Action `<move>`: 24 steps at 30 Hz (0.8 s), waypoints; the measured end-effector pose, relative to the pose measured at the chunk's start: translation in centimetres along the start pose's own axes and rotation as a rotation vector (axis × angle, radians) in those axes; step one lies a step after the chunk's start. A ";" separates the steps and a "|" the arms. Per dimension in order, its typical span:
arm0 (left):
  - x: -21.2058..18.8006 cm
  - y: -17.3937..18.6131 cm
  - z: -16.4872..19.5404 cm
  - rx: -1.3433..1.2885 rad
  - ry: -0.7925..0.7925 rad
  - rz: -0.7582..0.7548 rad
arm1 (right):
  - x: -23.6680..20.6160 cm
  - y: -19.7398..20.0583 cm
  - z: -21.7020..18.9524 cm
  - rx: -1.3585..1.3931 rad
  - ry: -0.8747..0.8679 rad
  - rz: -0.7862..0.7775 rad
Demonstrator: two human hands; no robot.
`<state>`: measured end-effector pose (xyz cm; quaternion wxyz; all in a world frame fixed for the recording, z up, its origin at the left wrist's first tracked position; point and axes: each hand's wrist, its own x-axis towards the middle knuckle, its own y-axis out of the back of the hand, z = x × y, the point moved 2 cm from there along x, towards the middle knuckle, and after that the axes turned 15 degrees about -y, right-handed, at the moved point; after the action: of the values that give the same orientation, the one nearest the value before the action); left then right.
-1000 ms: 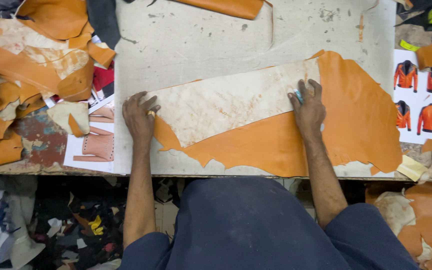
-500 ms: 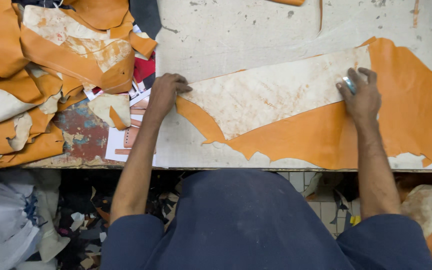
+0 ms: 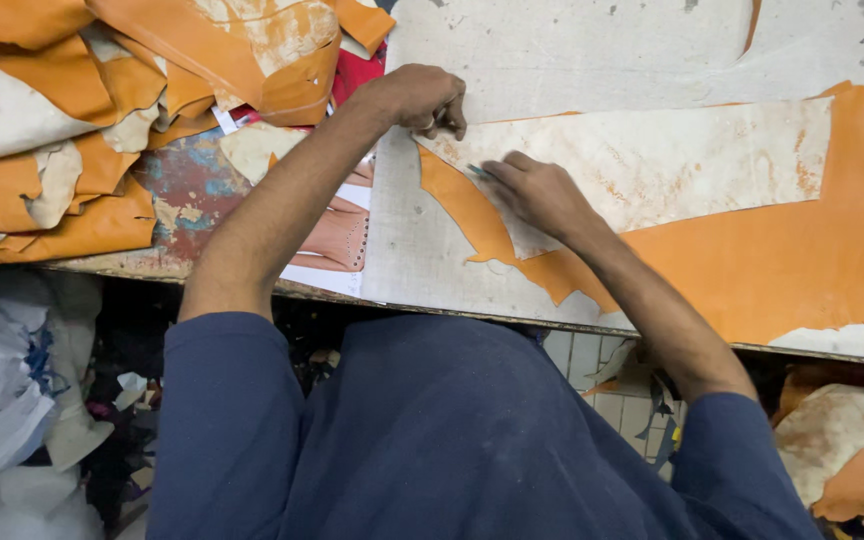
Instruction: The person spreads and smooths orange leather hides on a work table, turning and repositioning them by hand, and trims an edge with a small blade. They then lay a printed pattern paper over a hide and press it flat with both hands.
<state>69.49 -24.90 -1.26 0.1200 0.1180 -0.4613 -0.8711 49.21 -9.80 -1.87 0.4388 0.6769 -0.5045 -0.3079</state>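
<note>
A long pale pattern piece [image 3: 652, 165] lies on an orange leather hide [image 3: 782, 260] spread over a worn white cutting board [image 3: 552, 70]. My left hand [image 3: 420, 98] presses its fingertips on the left tip of the pattern. My right hand [image 3: 537, 192] rests just below it, gripping a small teal-handled tool [image 3: 478, 171] whose tip sits at the pattern's lower left edge.
A heap of orange and pale leather pieces [image 3: 102, 90] fills the table's left side, over printed paper sheets [image 3: 337, 235]. Leather scraps [image 3: 852, 450] and white bags [image 3: 12, 400] lie on the floor below the table edge.
My right hand has travelled from the pattern's right end to its left end, close to my left hand. The view has shifted left.
</note>
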 end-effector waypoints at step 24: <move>-0.3 -0.6 -2.4 -0.038 -0.166 0.040 | 0.5 0.0 -1.9 -0.047 -0.021 -0.164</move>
<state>70.47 -26.34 -3.07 0.1008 0.0339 -0.4553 -0.8840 50.95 -9.73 -1.04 0.4226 0.7022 -0.4447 -0.3614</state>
